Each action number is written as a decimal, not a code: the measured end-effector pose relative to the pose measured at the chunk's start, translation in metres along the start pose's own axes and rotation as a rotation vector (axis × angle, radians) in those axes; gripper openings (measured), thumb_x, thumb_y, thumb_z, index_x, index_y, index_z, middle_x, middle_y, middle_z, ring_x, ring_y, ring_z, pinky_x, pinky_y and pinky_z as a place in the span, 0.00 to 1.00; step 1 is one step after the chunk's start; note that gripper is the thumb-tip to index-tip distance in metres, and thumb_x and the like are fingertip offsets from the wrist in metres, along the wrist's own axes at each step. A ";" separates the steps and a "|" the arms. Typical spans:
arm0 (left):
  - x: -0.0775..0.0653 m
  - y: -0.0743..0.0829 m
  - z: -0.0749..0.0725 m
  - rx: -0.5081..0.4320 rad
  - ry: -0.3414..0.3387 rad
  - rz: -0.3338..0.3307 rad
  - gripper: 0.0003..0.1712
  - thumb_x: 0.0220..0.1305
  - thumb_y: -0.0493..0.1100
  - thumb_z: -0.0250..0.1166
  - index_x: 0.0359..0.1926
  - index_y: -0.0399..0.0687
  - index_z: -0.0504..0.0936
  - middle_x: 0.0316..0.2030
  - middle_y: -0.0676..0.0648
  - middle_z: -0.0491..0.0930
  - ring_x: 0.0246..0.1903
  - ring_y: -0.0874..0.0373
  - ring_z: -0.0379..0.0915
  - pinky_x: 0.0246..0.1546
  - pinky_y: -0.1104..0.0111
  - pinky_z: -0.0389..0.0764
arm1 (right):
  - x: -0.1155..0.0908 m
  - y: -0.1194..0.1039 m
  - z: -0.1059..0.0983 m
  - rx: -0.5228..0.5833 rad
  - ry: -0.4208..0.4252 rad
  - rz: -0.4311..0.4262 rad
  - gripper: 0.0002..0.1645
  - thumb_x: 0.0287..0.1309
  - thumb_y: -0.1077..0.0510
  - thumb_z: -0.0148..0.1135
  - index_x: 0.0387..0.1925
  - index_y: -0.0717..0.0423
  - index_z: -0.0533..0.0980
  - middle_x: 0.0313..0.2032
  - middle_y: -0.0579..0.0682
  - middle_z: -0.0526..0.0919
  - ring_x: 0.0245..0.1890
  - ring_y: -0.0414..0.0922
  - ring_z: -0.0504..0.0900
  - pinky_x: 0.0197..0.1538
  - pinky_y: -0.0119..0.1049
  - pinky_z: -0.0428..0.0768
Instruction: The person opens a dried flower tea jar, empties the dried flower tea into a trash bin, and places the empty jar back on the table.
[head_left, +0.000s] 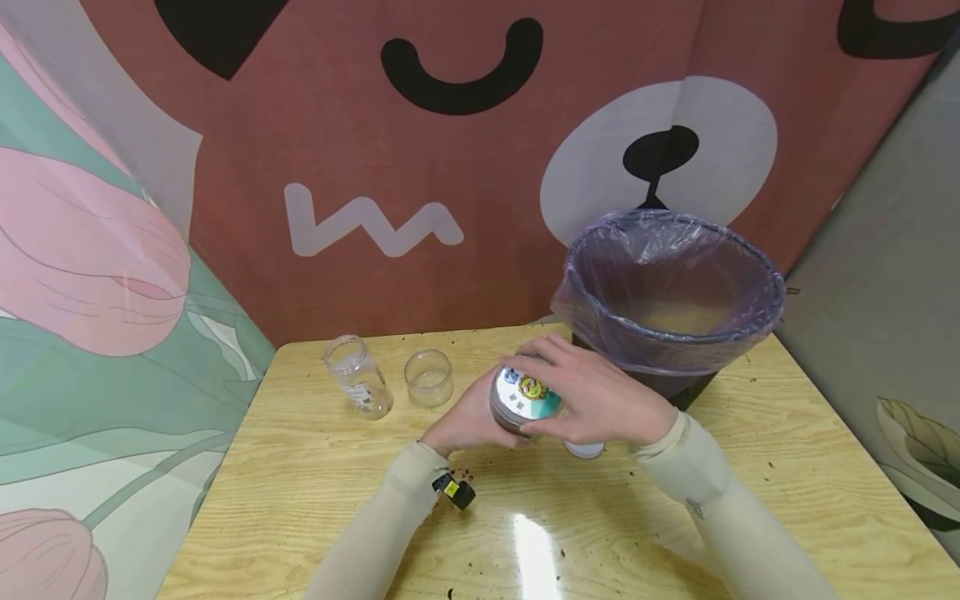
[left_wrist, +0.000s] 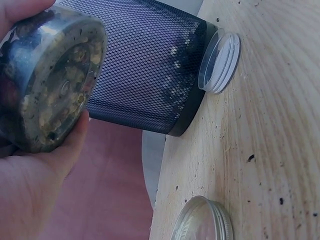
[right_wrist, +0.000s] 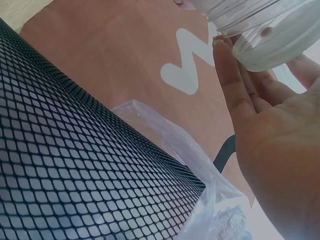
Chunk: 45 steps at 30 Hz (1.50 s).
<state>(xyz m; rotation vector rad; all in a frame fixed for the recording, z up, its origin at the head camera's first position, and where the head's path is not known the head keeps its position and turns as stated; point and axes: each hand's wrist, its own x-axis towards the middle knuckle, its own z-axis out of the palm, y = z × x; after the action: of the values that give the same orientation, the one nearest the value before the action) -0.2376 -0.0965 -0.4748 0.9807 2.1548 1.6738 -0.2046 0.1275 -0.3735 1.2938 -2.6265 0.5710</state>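
Observation:
My left hand (head_left: 476,414) grips a clear plastic jar (left_wrist: 62,87) around its side. Dried flaky bits in mixed colours show through the jar's base in the left wrist view. Over the jar's top, my right hand (head_left: 600,392) holds a round lid (head_left: 528,393) with a cartoon print by its edge, thumb and fingers on opposite sides. In the right wrist view the lid looks tilted at the clear threaded neck (right_wrist: 240,15); whether it is seated, I cannot tell. Just below my right hand, a second, white lid (head_left: 586,450) lies on the table.
A mesh bin (left_wrist: 145,65) with a purple plastic liner (head_left: 637,354) stands at the back right, close behind my right hand. To the left are a tall clear jar (head_left: 360,383) and a short clear container (head_left: 430,379). Dark crumbs lie scattered on the wooden table (head_left: 300,500).

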 end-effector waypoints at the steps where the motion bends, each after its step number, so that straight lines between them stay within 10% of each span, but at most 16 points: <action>1: 0.000 0.000 0.000 0.003 0.000 0.002 0.63 0.38 0.30 0.82 0.76 0.59 0.62 0.65 0.49 0.74 0.64 0.54 0.74 0.69 0.61 0.75 | 0.000 0.000 0.000 -0.001 0.002 0.000 0.49 0.52 0.38 0.79 0.73 0.45 0.71 0.61 0.47 0.76 0.57 0.42 0.76 0.53 0.43 0.82; 45: -0.025 -0.005 -0.033 0.049 0.156 -0.008 0.58 0.35 0.29 0.85 0.69 0.60 0.71 0.62 0.54 0.79 0.65 0.57 0.74 0.73 0.56 0.70 | -0.012 0.013 0.017 0.037 0.166 0.084 0.49 0.51 0.38 0.80 0.67 0.55 0.69 0.60 0.50 0.73 0.47 0.42 0.81 0.49 0.40 0.85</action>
<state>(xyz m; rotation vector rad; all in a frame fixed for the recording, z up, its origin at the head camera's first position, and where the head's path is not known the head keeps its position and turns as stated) -0.2391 -0.1379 -0.4748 0.8789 2.3055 1.7547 -0.2077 0.1364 -0.3965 1.0982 -2.5539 0.7110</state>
